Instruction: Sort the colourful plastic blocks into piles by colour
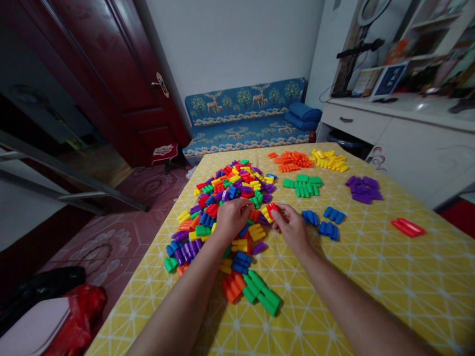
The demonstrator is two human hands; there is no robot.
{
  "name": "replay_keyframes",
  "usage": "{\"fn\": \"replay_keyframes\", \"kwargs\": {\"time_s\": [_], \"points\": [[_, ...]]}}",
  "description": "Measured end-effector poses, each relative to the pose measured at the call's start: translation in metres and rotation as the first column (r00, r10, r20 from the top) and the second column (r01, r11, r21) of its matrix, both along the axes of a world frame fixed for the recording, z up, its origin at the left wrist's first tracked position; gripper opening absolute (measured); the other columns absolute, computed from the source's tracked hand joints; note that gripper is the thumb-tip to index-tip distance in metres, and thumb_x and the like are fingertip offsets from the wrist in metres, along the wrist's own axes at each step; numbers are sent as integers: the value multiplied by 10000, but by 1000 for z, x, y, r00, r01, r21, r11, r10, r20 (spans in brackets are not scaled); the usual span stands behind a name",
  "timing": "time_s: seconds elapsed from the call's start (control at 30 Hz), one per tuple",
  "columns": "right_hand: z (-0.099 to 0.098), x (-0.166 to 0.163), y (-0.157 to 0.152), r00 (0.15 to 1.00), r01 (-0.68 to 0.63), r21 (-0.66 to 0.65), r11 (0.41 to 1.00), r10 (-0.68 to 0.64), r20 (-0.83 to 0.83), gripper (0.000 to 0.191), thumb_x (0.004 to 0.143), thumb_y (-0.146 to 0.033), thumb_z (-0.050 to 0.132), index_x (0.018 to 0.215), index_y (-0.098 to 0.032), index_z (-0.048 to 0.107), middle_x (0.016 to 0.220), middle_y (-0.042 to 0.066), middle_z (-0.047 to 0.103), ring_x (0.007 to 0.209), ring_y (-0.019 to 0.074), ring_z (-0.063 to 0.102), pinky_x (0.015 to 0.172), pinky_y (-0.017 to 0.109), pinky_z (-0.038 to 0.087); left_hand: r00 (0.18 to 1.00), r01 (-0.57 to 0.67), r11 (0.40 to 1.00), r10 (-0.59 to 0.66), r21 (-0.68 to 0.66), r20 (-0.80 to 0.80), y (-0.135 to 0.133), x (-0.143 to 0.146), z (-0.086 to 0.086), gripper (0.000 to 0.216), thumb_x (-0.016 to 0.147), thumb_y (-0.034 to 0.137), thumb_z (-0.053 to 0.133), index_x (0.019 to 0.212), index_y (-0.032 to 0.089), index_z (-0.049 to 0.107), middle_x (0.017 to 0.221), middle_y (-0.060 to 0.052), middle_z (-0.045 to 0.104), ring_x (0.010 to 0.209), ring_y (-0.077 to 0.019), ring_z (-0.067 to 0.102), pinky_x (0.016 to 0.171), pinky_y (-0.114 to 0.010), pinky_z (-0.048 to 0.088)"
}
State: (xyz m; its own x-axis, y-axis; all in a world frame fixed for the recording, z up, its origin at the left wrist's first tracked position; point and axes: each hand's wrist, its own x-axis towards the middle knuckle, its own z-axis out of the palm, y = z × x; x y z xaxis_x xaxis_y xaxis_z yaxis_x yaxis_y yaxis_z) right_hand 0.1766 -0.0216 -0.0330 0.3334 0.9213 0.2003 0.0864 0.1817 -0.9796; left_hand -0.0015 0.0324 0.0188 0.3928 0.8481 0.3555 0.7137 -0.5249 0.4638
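Observation:
Pinched in the fingers of my right hand [292, 226] is a red plastic building block [273, 208]. A yellow block [266, 214] lies right against it; I cannot tell whether the two are joined. My left hand [233, 217] is over the right side of a mixed heap of building blocks [226, 190], its fingers curled together; what they grip, if anything, is hidden. Loose yellow blocks [257, 232] and a purple block [259, 248] lie between my hands. Blue blocks [328, 230] rest just right of my right hand.
Sorted groups lie farther out: orange blocks [293, 160], yellow blocks [329, 160], green blocks [304, 186], purple blocks [363, 189] and red blocks [408, 227]. Green blocks [261, 291] sit near me on the yellow patterned tablecloth [334, 316]. A blue sofa [241, 129] stands behind the table.

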Motion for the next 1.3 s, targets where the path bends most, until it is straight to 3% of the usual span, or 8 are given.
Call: {"fn": "replay_keyframes", "kwargs": {"time_s": [0.1,0.27,0.43,0.6,0.83,1.03,1.13,1.3], "points": [[-3,1,1,999,0,-15,1000,1,32,477,783,-590,653,1006,-168,635,662,27,657,532,153,617,460,232,463,971,-96,992,75,-83,-227,8,-22,21,223,830,348,647,987,239,763,904,-27,778,816,-211,704,667,-262,468],[-7,2,3,1000,-10,-28,1000,11,13,433,805,-572,626,1004,-187,622,685,33,682,577,178,668,480,242,502,883,-10,968,-109,-250,-457,7,-51,48,372,706,307,755,1077,286,748,972,-8,768,856,-213,699,669,-248,468],[-7,2,4,1000,-1,-29,1000,1,17,437,789,-560,641,1000,-178,615,728,44,694,602,185,683,502,253,520,784,10,967,-167,-256,-598,-2,-47,50,589,627,270,802,1203,315,688,1110,-29,737,1020,-267,674,786,-285,506],[-8,1,5,1000,-10,-27,1000,10,7,443,772,-562,644,974,-168,618,707,44,690,593,188,674,504,264,513,760,24,968,-179,-248,-625,-3,-39,41,694,600,229,812,1266,310,633,1269,-52,663,1151,-253,623,916,-298,493],[-8,1,5,999,-31,-44,999,32,24,473,774,-577,634,996,-159,626,697,42,689,606,184,671,518,260,503,759,-110,976,-40,-190,-650,-9,-55,68,503,632,273,784,1125,321,693,1060,-29,728,996,-260,674,786,-295,503],[-9,1,5,999,-26,-27,999,27,41,493,767,-602,640,982,-158,637,719,45,692,600,176,665,520,263,507,697,-75,969,-119,-236,-707,-8,-51,47,523,568,215,790,1083,263,711,1085,-87,731,1028,-319,670,789,-347,522],[-9,0,5,999,-42,-31,999,42,20,505,762,-609,642,985,-155,640,751,55,705,602,174,669,529,265,519,710,-92,977,-71,-192,-700,-8,-47,42,488,639,222,708,1126,254,704,1113,-110,726,1056,-329,666,808,-363,526],[-9,0,6,998,-57,-39,998,57,-2,518,753,-609,652,995,-151,643,758,58,712,604,174,675,539,265,533,787,-184,974,65,-133,-614,-9,-43,53,480,752,321,609,1225,260,661,1147,-116,711,1043,-319,672,817,-366,526]]}}
